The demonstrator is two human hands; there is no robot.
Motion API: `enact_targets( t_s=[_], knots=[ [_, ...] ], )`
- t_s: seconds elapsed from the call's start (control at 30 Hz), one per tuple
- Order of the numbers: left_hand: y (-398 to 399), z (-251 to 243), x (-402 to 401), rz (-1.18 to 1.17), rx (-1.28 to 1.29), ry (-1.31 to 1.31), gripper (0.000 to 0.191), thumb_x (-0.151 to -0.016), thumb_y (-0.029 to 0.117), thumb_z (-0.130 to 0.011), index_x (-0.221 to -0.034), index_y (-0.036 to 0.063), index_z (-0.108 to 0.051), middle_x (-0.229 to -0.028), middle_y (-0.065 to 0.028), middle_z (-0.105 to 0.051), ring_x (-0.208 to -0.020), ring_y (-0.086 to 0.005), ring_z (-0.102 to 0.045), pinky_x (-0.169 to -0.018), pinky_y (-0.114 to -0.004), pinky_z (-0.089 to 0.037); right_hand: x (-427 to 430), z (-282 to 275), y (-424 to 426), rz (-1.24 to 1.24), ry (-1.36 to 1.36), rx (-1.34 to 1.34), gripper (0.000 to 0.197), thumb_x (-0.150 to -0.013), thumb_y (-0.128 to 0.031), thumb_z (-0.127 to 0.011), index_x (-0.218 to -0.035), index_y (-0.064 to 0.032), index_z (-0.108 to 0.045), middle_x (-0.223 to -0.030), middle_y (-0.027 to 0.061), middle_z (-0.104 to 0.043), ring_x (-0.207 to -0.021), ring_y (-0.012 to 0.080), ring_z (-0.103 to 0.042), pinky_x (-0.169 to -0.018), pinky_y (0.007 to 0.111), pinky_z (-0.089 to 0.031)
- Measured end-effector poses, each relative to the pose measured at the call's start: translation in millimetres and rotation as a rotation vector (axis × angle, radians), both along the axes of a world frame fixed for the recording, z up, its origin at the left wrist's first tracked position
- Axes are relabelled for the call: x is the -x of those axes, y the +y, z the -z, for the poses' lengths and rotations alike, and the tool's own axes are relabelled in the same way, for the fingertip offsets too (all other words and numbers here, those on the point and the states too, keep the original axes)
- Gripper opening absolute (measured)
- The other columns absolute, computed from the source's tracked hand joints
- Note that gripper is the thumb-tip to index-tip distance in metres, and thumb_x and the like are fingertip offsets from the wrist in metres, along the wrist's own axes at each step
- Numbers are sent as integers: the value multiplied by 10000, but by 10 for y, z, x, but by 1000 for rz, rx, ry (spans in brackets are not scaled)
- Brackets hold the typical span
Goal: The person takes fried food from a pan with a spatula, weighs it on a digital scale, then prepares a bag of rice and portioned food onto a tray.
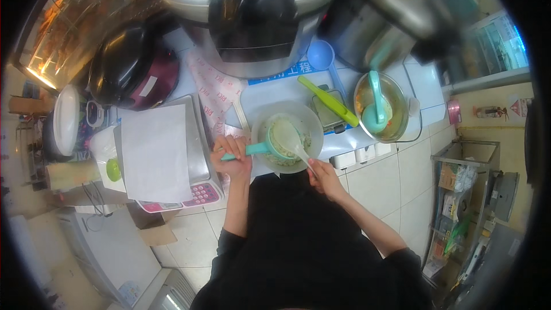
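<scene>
My left hand (233,155) grips the handle of a turquoise ladle (257,148), whose round bowl is inside a translucent plastic bowl (315,131). Food that looks like rice with green bits (282,160) lies in the plastic bowl and in the ladle. My right hand (326,178) is closed around the handle of a pale rice paddle (289,137), its blade resting on the food in the ladle. Just beyond, to the right, a lime-green tool (329,101), possibly tongs, lies across a small lidded container (329,116).
A digital scale (200,193) with a white paper sheet (155,155) stands left. Large cookers (258,58) line the back, beside a blue ladle (320,55). At right, a metal pot (402,116) holds a turquoise ladle (376,116). A metal rack (467,148) stands farther right.
</scene>
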State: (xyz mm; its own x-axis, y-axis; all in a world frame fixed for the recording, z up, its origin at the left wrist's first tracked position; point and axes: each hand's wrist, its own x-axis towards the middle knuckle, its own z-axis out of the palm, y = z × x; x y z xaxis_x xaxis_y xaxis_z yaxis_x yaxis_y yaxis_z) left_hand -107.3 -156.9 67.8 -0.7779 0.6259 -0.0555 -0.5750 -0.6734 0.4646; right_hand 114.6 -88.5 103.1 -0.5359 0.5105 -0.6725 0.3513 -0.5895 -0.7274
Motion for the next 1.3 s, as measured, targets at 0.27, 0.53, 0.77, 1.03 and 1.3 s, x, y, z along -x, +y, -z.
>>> enact_targets(
  t_s=[0.27, 0.53, 0.77, 1.03, 1.3],
  knots=[
    [-314, -367, 342, -101, -19, 91, 205, -661, 224, -443, -545, 105, -324, -398, -18, -314, -300, -101, -219, -409, -245, -228, -34, -461, 687, -623, -419, -1222, 301, -833, -243, -494, -1009, -14, -581, -491, 41, -490, -477, 140, -536, -424, 258, -391],
    [-296, -534, 612, -212, -148, 46, 214, -665, 218, -456, -550, 130, -300, -413, 6, -286, -306, -88, -224, -452, -236, -239, 574, -303, 333, -1479, -575, -1198, 351, -683, -75, -592, -1031, -35, -566, -718, 92, -586, -657, 230, -620, -530, 326, -477],
    [22, -256, 609, -112, -396, -304, 224, -659, 158, -501, -547, 132, -309, -414, 22, -284, -316, -72, -244, -441, -219, -231, 567, -68, 468, -1241, -290, -1494, 299, -662, -56, -606, -961, -41, -589, -760, 123, -609, -740, 255, -629, -549, 348, -479],
    [178, 545, 444, 66, -543, -683, 212, -639, 149, -496, -530, 135, -316, -411, 31, -286, -298, -65, -240, -393, -193, -234, 955, -171, 1202, -1537, -653, -1127, 151, -722, -114, -548, -820, -28, -624, -774, 155, -625, -792, 310, -617, -626, 414, -495],
    [404, 717, 39, 145, -581, -840, 177, -656, 159, -458, -549, 132, -320, -425, 33, -270, -302, -66, -247, -410, -203, -246, 401, 317, 1078, -1450, -312, -738, 242, -748, -133, -520, -904, 44, -577, -922, 224, -601, -868, 411, -566, -765, 450, -465]
  ],
)
